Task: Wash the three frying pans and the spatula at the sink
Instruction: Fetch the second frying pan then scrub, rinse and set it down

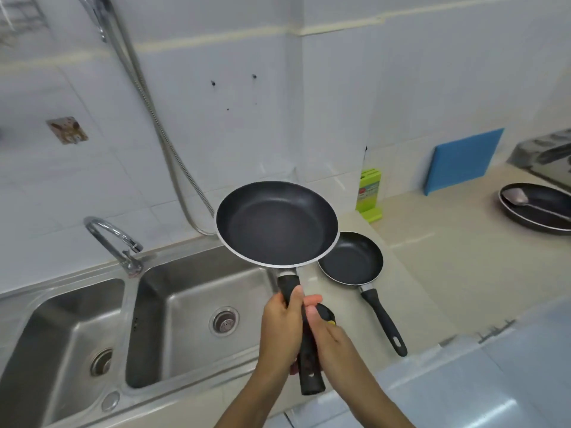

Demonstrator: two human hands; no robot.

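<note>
A medium black frying pan point(275, 223) is held level in the air, over the right edge of the sink's right basin point(185, 307). My left hand point(281, 332) grips its black handle. My right hand point(333, 344) lies against the handle's right side and pinches a small dark pad with a yellow spot point(325, 313). A smaller black pan point(350, 259) rests on the counter just right of the sink, handle toward me. At the far right a larger pan point(543, 216) sits on the counter with a metal spatula point(519, 199) lying in it.
A double steel sink has a chrome faucet point(114, 239) between its basins and a shower hose point(160, 134) on the tiled wall. A green knife block point(369, 196) and a blue board point(463, 162) lean against the wall. A stove point(547, 152) is at far right.
</note>
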